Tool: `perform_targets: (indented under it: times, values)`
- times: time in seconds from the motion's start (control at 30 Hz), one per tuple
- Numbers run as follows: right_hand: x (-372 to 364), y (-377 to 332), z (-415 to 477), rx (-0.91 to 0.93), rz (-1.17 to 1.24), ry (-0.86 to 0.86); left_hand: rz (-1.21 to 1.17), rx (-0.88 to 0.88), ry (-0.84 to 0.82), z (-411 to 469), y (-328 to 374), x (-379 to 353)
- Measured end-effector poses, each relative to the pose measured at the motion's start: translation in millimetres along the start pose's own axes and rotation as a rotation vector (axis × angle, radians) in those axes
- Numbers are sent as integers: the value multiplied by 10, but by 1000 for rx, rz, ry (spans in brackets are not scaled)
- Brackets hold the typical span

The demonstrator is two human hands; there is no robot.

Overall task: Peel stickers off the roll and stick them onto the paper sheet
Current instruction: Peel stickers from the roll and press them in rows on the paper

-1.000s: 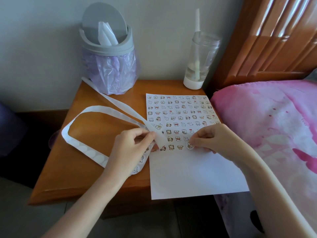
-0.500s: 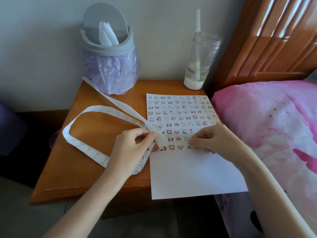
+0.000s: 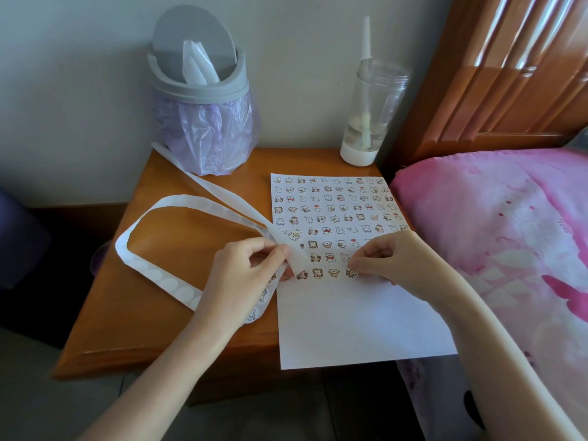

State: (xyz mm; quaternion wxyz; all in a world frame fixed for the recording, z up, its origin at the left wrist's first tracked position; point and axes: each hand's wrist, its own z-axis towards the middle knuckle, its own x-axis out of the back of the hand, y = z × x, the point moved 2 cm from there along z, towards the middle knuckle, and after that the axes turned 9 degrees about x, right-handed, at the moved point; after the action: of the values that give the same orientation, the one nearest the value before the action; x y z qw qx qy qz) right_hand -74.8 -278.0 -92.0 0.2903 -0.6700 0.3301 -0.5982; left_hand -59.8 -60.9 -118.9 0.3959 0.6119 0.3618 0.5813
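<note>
The sheet (image 3: 356, 319) lies flat on the tabletop (image 3: 165, 313), its lower edge overhanging. The left hand (image 3: 245, 275) pinches the looped strip (image 3: 152, 275) at the sheet's left edge. The right hand (image 3: 394, 259), fingers closed, presses a sticker (image 3: 351, 272) onto the sheet's lowest row.

Light: soft daylight from the right — moderately bright.
Glare: streaks on the headboard (image 3: 512, 74).
Shadows: dim floor at left; faint under both hands.
Focus: sharp centrally.
Edges: wide-angle bowing — corners stretched.
</note>
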Motion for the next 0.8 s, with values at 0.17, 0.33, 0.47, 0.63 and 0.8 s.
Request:
perform_targets:
  times: [0.17,0.33,0.47,0.63,0.8]
  values:
    - [-13,10,4,6,-12,0,-1,0,4,-7,3,3]
    - [-46,40,20,34,17,34,3,-7,3,-6,10,0]
    - [-74,68,23,62,59,34,15,-8,3,-4,-1,-3]
    - [-42,79,26,96,27,11,48,-19,11,-1,-6,-10]
    - [-37,91,39,86,-41,-30,78,-21,20,-4,-7,-19]
